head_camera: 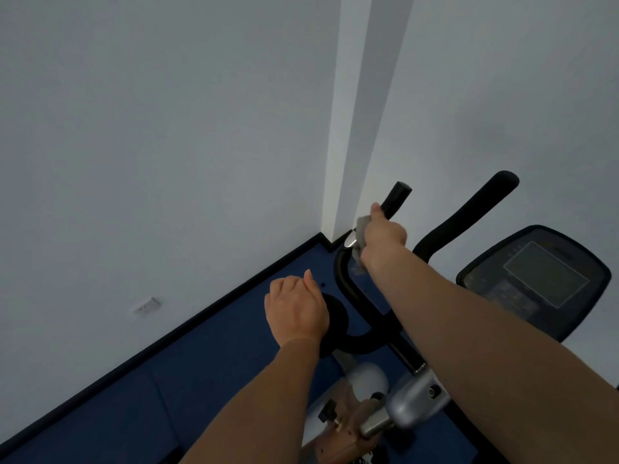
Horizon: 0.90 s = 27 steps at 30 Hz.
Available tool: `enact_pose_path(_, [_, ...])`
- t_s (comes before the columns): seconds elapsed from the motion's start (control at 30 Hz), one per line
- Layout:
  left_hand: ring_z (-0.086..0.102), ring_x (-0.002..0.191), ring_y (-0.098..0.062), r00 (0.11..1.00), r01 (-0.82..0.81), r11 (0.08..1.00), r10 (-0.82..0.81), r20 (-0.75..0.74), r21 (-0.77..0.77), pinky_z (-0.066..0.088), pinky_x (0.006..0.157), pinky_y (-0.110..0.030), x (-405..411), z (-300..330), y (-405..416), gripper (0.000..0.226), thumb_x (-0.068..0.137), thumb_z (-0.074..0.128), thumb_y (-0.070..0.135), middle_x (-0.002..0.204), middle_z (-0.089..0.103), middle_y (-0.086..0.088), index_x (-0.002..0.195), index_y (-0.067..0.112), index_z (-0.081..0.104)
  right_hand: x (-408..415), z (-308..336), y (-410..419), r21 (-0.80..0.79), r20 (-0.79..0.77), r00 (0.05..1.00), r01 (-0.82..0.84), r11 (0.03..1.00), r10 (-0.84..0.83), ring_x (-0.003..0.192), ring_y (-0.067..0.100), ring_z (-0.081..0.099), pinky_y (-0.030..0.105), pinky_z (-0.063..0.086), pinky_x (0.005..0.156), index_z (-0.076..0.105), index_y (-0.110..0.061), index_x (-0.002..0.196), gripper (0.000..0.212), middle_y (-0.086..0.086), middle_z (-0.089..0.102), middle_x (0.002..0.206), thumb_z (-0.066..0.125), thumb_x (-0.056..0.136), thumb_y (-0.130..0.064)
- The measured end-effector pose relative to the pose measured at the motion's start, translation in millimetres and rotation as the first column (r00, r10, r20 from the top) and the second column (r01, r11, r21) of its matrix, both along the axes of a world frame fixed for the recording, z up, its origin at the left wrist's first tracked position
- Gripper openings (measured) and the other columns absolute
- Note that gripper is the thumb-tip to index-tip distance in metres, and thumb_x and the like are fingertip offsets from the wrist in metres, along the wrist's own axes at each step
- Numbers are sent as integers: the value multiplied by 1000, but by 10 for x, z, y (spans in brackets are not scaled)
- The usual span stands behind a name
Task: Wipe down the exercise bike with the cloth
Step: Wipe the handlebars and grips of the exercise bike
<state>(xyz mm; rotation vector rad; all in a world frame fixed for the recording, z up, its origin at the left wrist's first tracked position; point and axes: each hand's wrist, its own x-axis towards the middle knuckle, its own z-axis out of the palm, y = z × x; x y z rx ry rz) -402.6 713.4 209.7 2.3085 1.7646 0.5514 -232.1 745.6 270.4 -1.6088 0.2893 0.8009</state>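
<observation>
The bike (395, 390) stands in a room corner, its console (536, 279) to the right of the black handlebar (355, 296). The right hand (383, 241) is wrapped around the handlebar's left upright grip (397, 199), squeezing the grey cloth (360, 234) against it; the cloth shows on the hand's left side and hangs a little below it. The left hand (296, 311) is lower and nearer on the handlebar, fingers curled over its rounded black end, apart from the cloth. Whether those fingers actually clasp the bar cannot be told.
</observation>
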Motion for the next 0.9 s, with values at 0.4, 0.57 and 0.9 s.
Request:
enact_pose_path(0.4, [54, 72, -22, 999, 41, 999, -42, 23, 35, 48, 67, -36, 4, -57, 19, 61, 102, 22, 33, 59, 55, 0, 55, 13, 56, 100, 77, 23, 36, 560, 828, 12, 999, -30, 104, 15, 63, 33, 56, 87, 46, -20, 137, 57, 2, 55, 131, 67, 89, -44])
enact_pose_path(0.57, [53, 74, -20, 999, 40, 999, -41, 27, 26, 46, 67, -35, 11, -68, 14, 63, 102, 19, 35, 61, 56, 1, 56, 14, 57, -85, -123, -14, 151, 462, 886, -36, 988, -38, 116, 16, 57, 35, 49, 99, 13, -29, 158, 82, -1, 49, 136, 57, 92, -8])
enact_pose_path(0.9, [55, 73, -27, 997, 71, 997, -70, -29, 20, 45, 67, -39, -6, -104, 29, 66, 103, 15, 33, 62, 58, -4, 60, 8, 59, -123, -163, -13, 91, 26, 997, -75, 993, 73, 70, 20, 63, 30, 55, 62, 61, -9, 116, 35, 8, 66, 93, 72, 82, -14])
